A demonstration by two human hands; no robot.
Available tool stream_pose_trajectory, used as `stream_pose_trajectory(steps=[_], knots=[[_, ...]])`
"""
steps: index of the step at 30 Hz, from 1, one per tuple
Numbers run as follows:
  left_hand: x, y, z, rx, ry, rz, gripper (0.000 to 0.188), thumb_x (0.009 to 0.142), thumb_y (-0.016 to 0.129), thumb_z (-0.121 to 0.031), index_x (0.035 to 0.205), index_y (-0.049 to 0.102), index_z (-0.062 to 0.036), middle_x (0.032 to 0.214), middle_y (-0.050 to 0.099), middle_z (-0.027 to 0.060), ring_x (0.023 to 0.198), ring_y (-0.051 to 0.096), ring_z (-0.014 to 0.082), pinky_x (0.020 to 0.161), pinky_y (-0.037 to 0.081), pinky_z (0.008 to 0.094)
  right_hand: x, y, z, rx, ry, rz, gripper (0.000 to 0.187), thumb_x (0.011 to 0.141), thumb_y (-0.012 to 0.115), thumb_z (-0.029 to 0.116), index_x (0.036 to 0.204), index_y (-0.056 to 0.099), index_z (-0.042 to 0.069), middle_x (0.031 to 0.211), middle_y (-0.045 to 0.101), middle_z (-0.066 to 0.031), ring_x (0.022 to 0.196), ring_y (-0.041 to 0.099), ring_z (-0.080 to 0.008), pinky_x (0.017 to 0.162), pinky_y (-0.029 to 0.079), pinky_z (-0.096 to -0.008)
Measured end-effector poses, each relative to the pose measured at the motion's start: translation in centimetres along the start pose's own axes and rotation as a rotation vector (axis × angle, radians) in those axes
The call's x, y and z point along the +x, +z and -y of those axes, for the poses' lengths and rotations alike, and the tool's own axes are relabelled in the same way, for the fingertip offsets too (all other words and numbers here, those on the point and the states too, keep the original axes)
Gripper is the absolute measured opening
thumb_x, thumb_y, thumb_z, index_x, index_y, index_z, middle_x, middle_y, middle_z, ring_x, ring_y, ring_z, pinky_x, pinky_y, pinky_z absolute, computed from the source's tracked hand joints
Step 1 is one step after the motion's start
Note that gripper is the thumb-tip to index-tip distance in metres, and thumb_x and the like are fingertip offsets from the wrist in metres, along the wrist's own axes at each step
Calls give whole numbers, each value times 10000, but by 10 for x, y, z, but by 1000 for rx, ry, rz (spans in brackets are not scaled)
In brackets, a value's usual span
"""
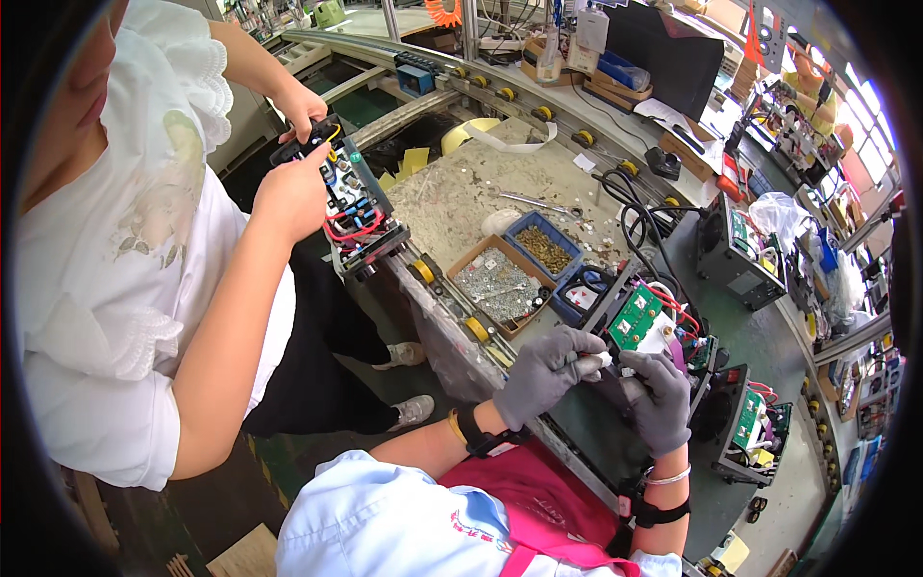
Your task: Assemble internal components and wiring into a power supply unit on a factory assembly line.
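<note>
Both my hands wear grey gloves and meet just in front of an open electronic unit with a green circuit board (635, 315). My left hand (546, 377) is closed in a pinch, with a small white piece (604, 359) at its fingertips; its exact kind is too small to tell. Close beside it, my right hand (660, 402) has its thumb and fingers bent together, and whatever they hold is hidden. Red wires (681, 308) and a purple strip (679, 358) show on the unit behind my fingers.
A cardboard box of small metal hardware (495, 288) and a blue bin of brass-coloured parts (545, 248) stand left of the unit. Similar units (740, 255) (755, 423) sit to the right. At left, a co-worker handles another open unit (361, 212). A wrench (538, 203) lies behind.
</note>
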State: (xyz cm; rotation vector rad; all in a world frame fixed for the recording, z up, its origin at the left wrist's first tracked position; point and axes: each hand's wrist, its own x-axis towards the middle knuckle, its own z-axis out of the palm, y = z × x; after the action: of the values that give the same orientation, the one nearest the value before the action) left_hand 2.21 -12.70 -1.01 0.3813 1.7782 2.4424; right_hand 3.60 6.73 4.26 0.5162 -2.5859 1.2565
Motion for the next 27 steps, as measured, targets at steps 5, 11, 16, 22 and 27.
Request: stream_pose_trajectory(steps=[5,11,16,22,27], knots=[[0,-3,0,-11,-6,26,196,948,637,-30,1140,624,10,1047,675,94,947,689,149,822,599,275,-1,3,0,-15,19,-24,248,764,734,50,1011,725,38,843,679,-105,767,678,-253,694,526,-330],[2,-2,1,-97,-20,21,195,947,633,-15,1140,626,12,1028,684,81,915,685,124,798,589,255,-4,7,-1,-104,-21,-99,245,736,767,107,975,737,63,820,687,-75,770,654,-240,711,492,-345],[1,-3,-2,-60,-23,35,203,948,632,-14,1149,626,13,1030,683,82,908,688,126,794,587,252,-3,8,-1,-164,-49,-121,247,725,776,155,962,746,98,821,694,-45,779,635,-220,770,439,-348],[1,-4,-5,-47,-11,45,208,955,623,-18,1160,627,16,1056,669,88,932,697,154,820,592,268,-3,8,0,-168,-50,-119,251,729,772,159,974,749,111,827,698,-38,786,633,-216,797,424,-347],[1,-2,-3,-53,4,26,210,946,636,-17,1154,624,10,1044,680,82,923,682,119,795,585,247,-2,8,1,-190,-69,-138,247,735,771,165,976,751,116,842,706,-37,796,638,-214,811,420,-349]])
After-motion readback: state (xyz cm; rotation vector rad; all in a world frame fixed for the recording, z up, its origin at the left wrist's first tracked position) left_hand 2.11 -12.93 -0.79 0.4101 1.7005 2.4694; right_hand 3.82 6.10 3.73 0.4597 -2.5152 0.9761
